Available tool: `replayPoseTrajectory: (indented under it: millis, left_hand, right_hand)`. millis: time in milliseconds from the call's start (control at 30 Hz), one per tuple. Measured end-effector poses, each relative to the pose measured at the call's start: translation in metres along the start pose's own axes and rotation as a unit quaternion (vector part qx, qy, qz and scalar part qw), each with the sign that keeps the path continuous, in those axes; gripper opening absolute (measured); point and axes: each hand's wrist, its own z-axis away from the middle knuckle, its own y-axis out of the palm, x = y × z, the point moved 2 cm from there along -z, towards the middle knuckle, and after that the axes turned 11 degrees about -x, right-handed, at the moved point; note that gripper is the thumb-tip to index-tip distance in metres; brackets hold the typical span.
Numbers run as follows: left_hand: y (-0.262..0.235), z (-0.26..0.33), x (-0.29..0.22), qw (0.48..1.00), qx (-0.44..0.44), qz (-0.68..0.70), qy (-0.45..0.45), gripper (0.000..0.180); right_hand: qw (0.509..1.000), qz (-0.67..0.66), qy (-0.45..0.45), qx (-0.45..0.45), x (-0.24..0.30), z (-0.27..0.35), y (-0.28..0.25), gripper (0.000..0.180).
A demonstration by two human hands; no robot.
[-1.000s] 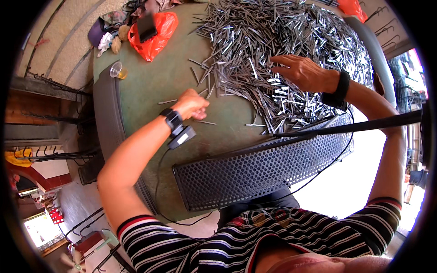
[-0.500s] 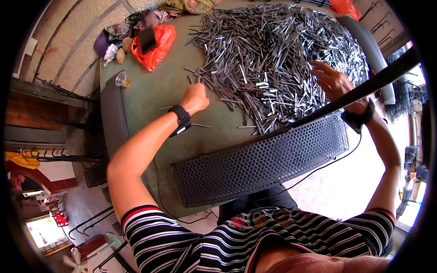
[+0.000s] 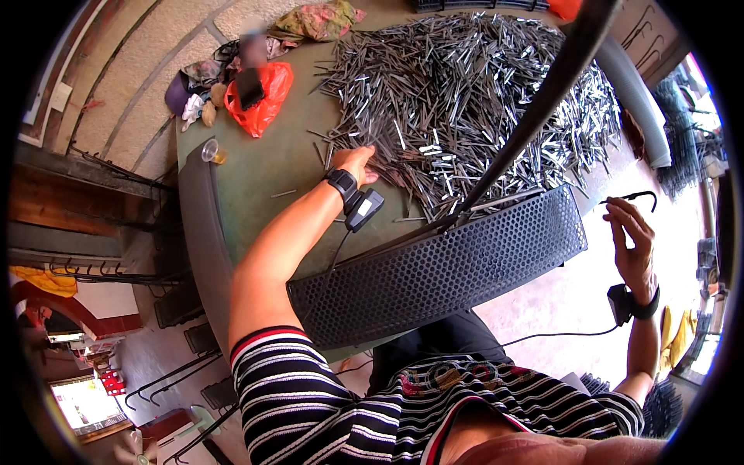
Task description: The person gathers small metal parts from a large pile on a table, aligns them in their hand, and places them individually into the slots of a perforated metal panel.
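In the head view, a green tabletop (image 3: 306, 101) stands beside a rough wall (image 3: 178, 70), with two grey curved panels at its sides, one at the left (image 3: 203, 221) and one at the right (image 3: 637, 101). Two containers are plain to see. One clear plastic cup (image 3: 212, 151) by the left panel has something yellowish in its lower part. One red bag (image 3: 273, 99) lies crumpled behind it, with one black flat object (image 3: 249, 88) at its mouth; its inside is hidden. Beside the bag are one purple cap (image 3: 177, 93) and one patterned cloth (image 3: 318, 22).

The dark, thin strips (image 3: 465, 93) lie in one broad heap over the far middle and right of the tabletop, too many to count; a few lie loose at its left edge, and one (image 3: 284, 194) rests well apart. One black perforated panel (image 3: 442, 267) runs along the near edge, and one dark bar (image 3: 527, 116) slants over the heap toward it.

The left hand (image 3: 356, 164) is at the heap's near-left edge, fingers partly curled; I cannot tell whether its grip holds a strip. The right hand (image 3: 635, 248) is off the tabletop, right of the panel, fingertips at one black hooked rod (image 3: 637, 194); whether its grip pinches the rod or merely overlaps it, I cannot tell. Each wrist wears one black band.
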Motion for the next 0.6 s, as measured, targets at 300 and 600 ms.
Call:
replayPoseTrajectory:
  millis: [300, 600]
  left_hand:
    - [0.048, 0.0, -0.005, 0.999, -0.042, 0.0, 0.02, 0.05]
    - [0.077, -0.029, 0.0, 0.992, -0.047, 0.045, 0.104, 0.059]
  right_hand:
    - [0.997, -0.01, 0.07, 0.002, -0.019, 0.024, -0.003, 0.023]
    - [0.997, -0.033, 0.063, 0.009, -0.019, 0.02, 0.007, 0.026]
